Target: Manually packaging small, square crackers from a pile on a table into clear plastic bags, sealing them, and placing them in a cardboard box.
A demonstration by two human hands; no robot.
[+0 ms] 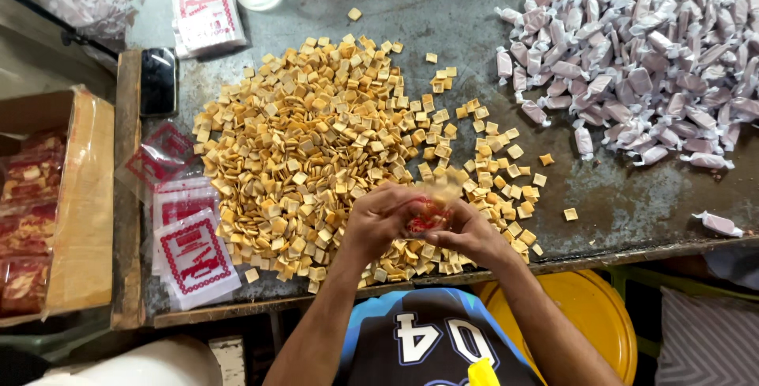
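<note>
You had your left hand point(382, 216) and right hand point(466, 232) pinched together on the small red-printed packet point(428, 217) just above the square-cracker heap point(316, 149) on the bench point(617, 196), and holding its mouth wide looked wisest.

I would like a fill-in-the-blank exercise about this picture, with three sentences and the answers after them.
1. The left hand and the right hand together hold a small wrapper printed in ____.
2. The big pile of small squares on the table is ____ in colour.
3. The pile of wrapped candies lies to the ____ of the squares.

Missing words: red; yellow; right
</note>
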